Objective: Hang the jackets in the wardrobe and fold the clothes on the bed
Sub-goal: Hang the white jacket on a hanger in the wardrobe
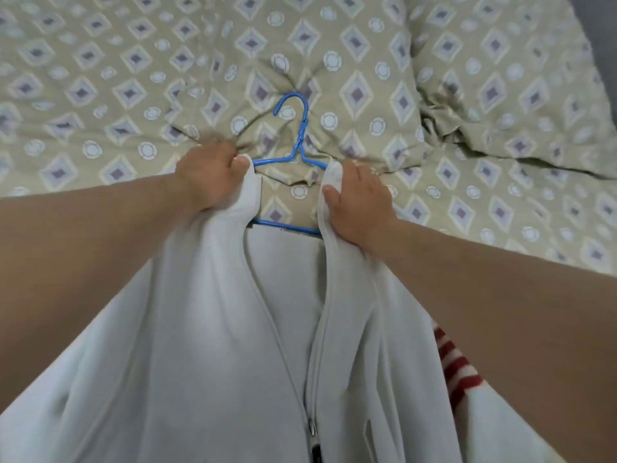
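While white fleece jacket [213, 329] lies mid-bed [100, 78], my left hand [207, 175], right hand [357, 202] clutch its collar over blue hanger [293, 155].

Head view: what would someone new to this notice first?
A white zip jacket fills the lower middle, its shoulders over a blue hanger whose hook lies on the patterned bedspread at centre. The left hand and right hand each grip a front edge of the jacket near the hanger's ends. A red-and-white striped cloth peeks out at lower right.
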